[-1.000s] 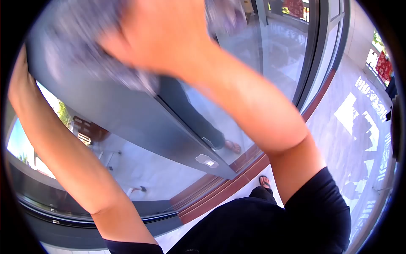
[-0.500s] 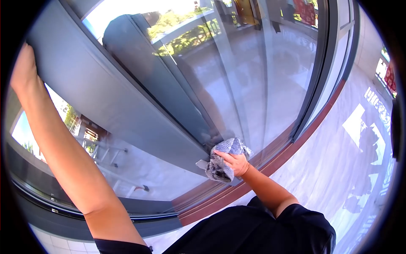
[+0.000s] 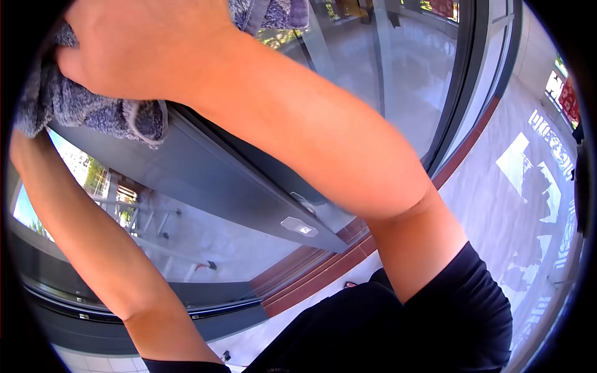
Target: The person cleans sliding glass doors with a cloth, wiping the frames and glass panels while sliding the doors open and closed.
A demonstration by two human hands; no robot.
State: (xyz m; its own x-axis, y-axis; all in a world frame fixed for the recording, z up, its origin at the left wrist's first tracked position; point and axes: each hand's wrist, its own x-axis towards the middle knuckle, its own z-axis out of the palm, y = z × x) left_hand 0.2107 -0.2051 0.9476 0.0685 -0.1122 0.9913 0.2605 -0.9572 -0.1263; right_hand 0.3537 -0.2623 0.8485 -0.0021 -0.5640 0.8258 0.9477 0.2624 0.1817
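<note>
My right hand (image 3: 146, 46) is raised at the upper left, its fingers wrapped into a bunched grey-blue terry cloth (image 3: 93, 112). Part of the cloth hangs below the hand, and another piece shows past the wrist. My left arm reaches up along the left side, and only the wrist end of my left hand (image 3: 23, 146) shows beneath the cloth; its fingers are hidden. Between the arms runs the grey edge of a glass door (image 3: 205, 174), with a shiny metal plate (image 3: 300, 227) near its lower end.
Behind the door edge stands a large glass pane (image 3: 410, 81) with reflections in it. A reddish-brown sill (image 3: 323, 267) runs along the bottom. Pale marble floor (image 3: 491, 205) lies to the right. A ladder (image 3: 146, 217) appears in the left glass.
My right hand has lifted the cloth from the door's lower end to the upper left, beside my left hand. The metal plate is now uncovered. My left arm has barely shifted.
</note>
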